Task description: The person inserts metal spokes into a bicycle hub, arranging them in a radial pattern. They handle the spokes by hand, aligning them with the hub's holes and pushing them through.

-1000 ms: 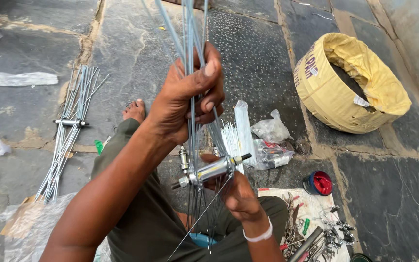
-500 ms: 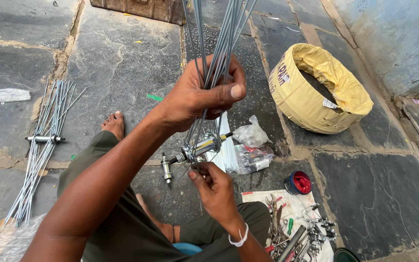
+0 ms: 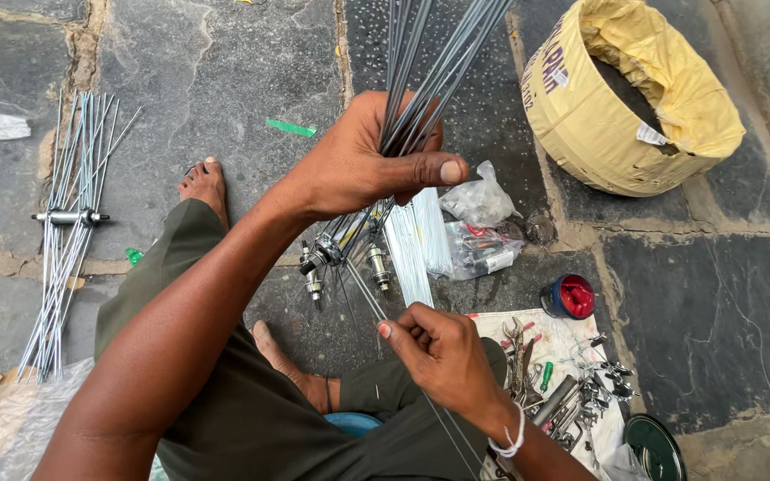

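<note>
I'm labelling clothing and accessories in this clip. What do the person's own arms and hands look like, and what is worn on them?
Both arms are bare with no sleeves in view. The left hand wears nothing: no glove, ring or band shows. The right hand is also ungloved, with a thin white bangle around its wrist. Fingernails are short.

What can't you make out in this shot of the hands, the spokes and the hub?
- Spokes: upper ends cut off by the head view's top edge.
- Hub: partly hidden behind the left hand and spokes.
- Single spoke pinched by the right hand: too thin to trace its lower end.
- Yellow sack: contents in shadow.
</note>
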